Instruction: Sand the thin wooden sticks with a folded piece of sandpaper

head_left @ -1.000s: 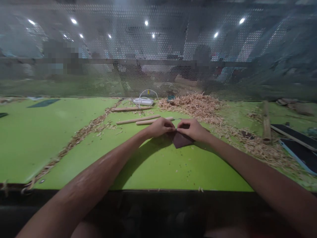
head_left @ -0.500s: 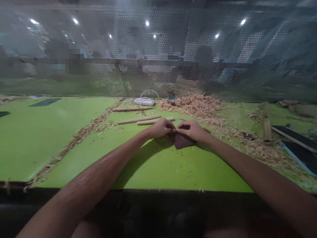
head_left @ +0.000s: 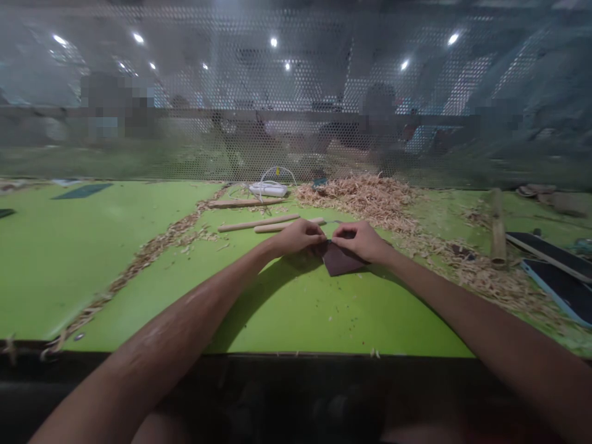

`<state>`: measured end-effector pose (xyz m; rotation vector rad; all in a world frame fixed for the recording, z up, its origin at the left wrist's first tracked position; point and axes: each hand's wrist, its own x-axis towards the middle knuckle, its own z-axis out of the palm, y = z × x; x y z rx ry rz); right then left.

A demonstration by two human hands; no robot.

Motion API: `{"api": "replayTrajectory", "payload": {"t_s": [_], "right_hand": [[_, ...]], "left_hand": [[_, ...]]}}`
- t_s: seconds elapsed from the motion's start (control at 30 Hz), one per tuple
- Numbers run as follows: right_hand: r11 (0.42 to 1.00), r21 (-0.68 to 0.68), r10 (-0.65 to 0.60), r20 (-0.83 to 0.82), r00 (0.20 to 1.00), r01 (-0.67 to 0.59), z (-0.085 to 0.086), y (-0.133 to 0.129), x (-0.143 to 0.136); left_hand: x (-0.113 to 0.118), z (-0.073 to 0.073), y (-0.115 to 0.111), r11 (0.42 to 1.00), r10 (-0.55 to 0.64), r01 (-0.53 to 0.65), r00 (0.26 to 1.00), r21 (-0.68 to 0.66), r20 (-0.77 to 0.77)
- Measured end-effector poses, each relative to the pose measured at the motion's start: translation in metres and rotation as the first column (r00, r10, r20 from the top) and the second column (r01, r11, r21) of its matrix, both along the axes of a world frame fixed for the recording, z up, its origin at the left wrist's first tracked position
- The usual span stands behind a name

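A dark reddish-brown sheet [head_left: 345,260], perhaps sandpaper, is held just above or on the green table [head_left: 296,314]. My left hand [head_left: 303,237] pinches its upper left edge. My right hand [head_left: 358,240] has thumb and fingers closed on the upper edge, close beside the left fingertips. Part of the sheet is hidden under the right hand. Just behind the hands lie two pale wooden sticks, one [head_left: 259,223] farther back and one [head_left: 289,226] partly behind my left hand.
Behind the sticks are a flat wooden piece [head_left: 247,203] and a white device [head_left: 268,189] with a cable. Wood shavings [head_left: 365,192] are heaped behind and to the right. A bamboo piece [head_left: 497,228] and two phones [head_left: 562,293] lie at right. A perforated screen [head_left: 296,142] stands behind.
The sheet has shifted slightly right and shows a bit more of its surface. Both hands keep their pinch on it with only small finger movements.
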<state>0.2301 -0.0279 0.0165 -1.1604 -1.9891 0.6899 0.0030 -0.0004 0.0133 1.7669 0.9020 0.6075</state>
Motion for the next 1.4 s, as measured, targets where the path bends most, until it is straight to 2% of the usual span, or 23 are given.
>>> {"api": "replayTrajectory", "payload": {"t_s": [0.23,0.5,0.7,0.83,1.07,1.23,1.4], "right_hand": [[0.999,-0.042,-0.010,0.001,1.000,0.010,0.002,-0.002,-0.001],[0.963,-0.268,-0.081,-0.194,0.978,0.026,-0.005,-0.012,-0.006],[0.939,-0.343,-0.107,-0.243,0.964,0.018,-0.005,-0.011,-0.009],[0.937,-0.350,-0.086,-0.243,0.966,-0.005,0.000,-0.013,-0.007],[0.948,-0.290,0.092,-0.153,0.984,-0.133,0.009,-0.007,0.001],[0.955,-0.272,0.078,-0.155,0.985,-0.119,0.006,-0.007,0.001],[0.953,-0.290,0.023,-0.230,0.973,-0.091,0.006,-0.014,-0.001]], "left_hand": [[0.001,0.001,0.000,0.999,-0.024,0.025,0.999,0.027,-0.039],[0.000,0.002,-0.001,0.990,-0.031,0.037,0.998,0.138,-0.046],[-0.001,0.003,-0.001,0.983,-0.079,0.086,0.996,0.162,-0.049],[-0.002,0.000,0.003,0.984,-0.075,0.087,0.994,0.157,-0.075],[-0.004,-0.003,0.007,0.989,-0.028,0.040,0.996,0.146,-0.086],[-0.006,-0.007,0.011,0.996,-0.041,0.047,0.996,0.073,-0.078],[-0.007,-0.006,0.012,0.999,-0.040,0.039,0.998,-0.028,-0.044]]}}
